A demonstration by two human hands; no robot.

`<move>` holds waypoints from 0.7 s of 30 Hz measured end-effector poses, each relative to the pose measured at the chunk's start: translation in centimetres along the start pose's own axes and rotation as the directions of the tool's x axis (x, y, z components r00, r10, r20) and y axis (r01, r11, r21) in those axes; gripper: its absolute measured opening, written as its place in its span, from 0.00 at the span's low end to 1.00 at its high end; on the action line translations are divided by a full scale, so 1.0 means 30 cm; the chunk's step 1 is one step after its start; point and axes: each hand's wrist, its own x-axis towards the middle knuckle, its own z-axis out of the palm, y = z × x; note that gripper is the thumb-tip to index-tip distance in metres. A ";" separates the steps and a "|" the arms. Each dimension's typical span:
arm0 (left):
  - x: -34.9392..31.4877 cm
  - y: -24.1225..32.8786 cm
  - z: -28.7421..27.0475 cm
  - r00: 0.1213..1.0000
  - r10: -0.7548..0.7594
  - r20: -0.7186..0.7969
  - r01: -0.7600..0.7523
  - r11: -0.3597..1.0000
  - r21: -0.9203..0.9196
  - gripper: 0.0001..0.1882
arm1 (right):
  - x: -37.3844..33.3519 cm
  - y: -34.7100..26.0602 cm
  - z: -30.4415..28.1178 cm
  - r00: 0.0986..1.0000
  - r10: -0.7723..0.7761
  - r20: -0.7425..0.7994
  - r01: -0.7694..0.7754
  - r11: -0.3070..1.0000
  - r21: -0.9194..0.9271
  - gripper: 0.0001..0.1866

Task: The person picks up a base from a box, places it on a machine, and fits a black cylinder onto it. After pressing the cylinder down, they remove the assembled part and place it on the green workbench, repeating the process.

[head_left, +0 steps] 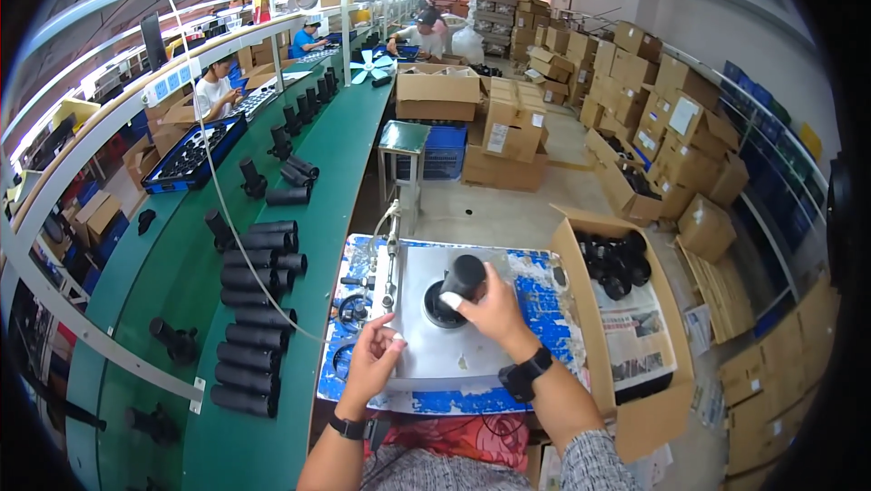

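Observation:
My right hand (pixel 494 309) is closed round a black plastic tube (pixel 465 275), its thumb in a white finger cover. The tube stands tilted over a round black base (pixel 441 308) on a grey metal plate (pixel 435 359). At the plate's left edge hovers my left hand (pixel 374 353), fingers half curled and apart, a white cover on one fingertip. Nothing shows in it. Beyond it, a metal lever clamp (pixel 390 278) is mounted along the plate's left side. Black rings (pixel 352 311) lie on the worn blue-and-white tabletop (pixel 535 278) beside the clamp.
On the left, a green conveyor (pixel 313 219) carries rows of black tubes (pixel 249 355). An open carton (pixel 676 346) of black round parts stands at my right. Cartons (pixel 517 119) and a blue crate (pixel 445 153) are ahead. Other people sit along the line. A cable hangs across the conveyor.

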 end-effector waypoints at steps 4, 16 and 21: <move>0.006 0.020 0.005 0.999 -0.042 -0.020 0.040 0.995 -0.095 0.26 | 0.004 0.063 0.041 0.996 -0.038 -0.085 0.009 0.947 -0.320 0.39; 0.003 0.014 0.000 0.999 -0.035 -0.001 0.035 0.994 -0.104 0.22 | 0.108 0.221 -0.009 0.964 -0.185 0.192 0.205 0.974 -0.095 0.44; 0.002 0.018 -0.015 0.999 -0.034 -0.005 0.033 0.992 -0.122 0.20 | 0.037 0.125 0.061 0.986 -0.154 -0.064 0.139 0.971 -0.196 0.41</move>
